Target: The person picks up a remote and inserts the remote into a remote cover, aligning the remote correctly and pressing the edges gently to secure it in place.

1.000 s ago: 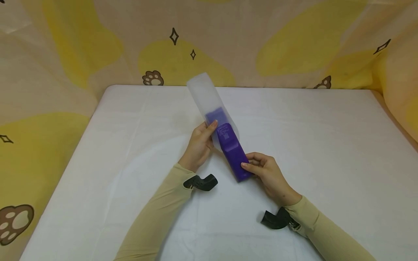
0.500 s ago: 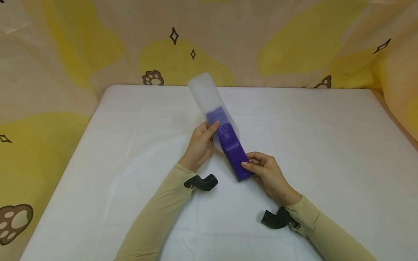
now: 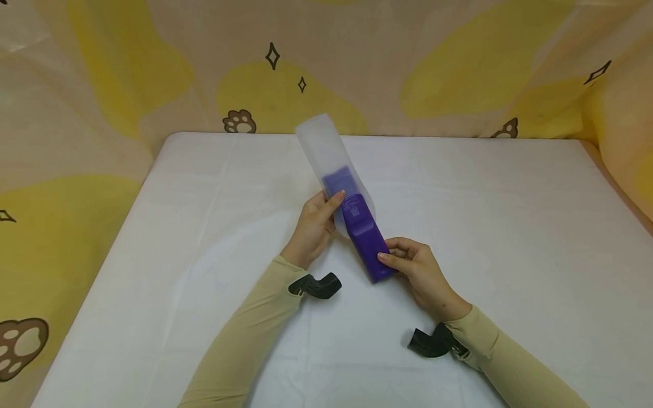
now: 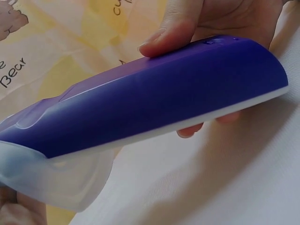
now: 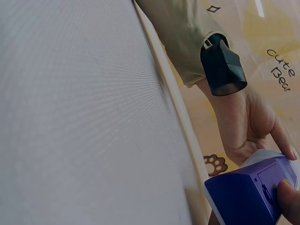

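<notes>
In the head view a long purple handheld device [image 3: 364, 238] with small print on its back slants over the table. Its upper end sits inside a frosted, translucent plastic cover [image 3: 320, 144]. My left hand [image 3: 308, 229] grips the cover near its mouth, thumb on top. My right hand [image 3: 420, 272] pinches the device's lower end between thumb and fingers. From the left wrist, the purple body [image 4: 154, 101] shows a white underside, and the cover [image 4: 79, 185] surrounds its far end. The right wrist view shows the device's end face [image 5: 239, 199] and a battery-door-like panel.
A white-covered table [image 3: 229, 340] lies beneath both hands. Behind it hangs a yellow and beige cloth [image 3: 382, 62] with paw and star prints. Black camera mounts [image 3: 321, 286] are strapped to both wrists over beige sleeves.
My left hand and the cover have shifted very slightly to the right, toward the lower end of the device. My right hand stays almost still. Both grips are kept.
</notes>
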Demonstrator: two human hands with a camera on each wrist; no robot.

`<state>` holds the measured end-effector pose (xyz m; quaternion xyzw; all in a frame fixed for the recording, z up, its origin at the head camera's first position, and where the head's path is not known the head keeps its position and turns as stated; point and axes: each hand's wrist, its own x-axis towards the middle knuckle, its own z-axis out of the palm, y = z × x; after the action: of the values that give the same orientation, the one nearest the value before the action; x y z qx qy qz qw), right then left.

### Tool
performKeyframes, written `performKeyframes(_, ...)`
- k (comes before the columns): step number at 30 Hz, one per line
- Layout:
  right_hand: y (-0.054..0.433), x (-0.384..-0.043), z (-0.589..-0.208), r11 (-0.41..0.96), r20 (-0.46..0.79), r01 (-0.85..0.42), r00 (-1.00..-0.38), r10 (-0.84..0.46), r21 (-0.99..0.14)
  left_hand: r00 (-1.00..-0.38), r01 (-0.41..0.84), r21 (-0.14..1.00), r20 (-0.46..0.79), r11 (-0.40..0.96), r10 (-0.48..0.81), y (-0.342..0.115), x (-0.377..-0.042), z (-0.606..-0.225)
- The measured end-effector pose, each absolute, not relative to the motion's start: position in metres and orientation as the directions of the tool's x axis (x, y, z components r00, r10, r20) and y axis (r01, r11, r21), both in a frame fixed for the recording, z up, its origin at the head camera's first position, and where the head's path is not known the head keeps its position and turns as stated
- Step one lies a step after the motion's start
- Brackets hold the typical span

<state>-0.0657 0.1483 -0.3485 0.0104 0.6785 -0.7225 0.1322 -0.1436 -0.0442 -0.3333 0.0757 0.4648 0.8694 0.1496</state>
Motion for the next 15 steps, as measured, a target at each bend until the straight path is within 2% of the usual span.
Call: performKeyframes(15, 0.1487, -0.0657, -0.3486, -0.056, -0.192, 0.204, -0.966, -0.174, -0.977, -0.941, -0.196, 0.845, -0.019, -0.498, 0.337, -0.0427, -0.1423, -0.3346)
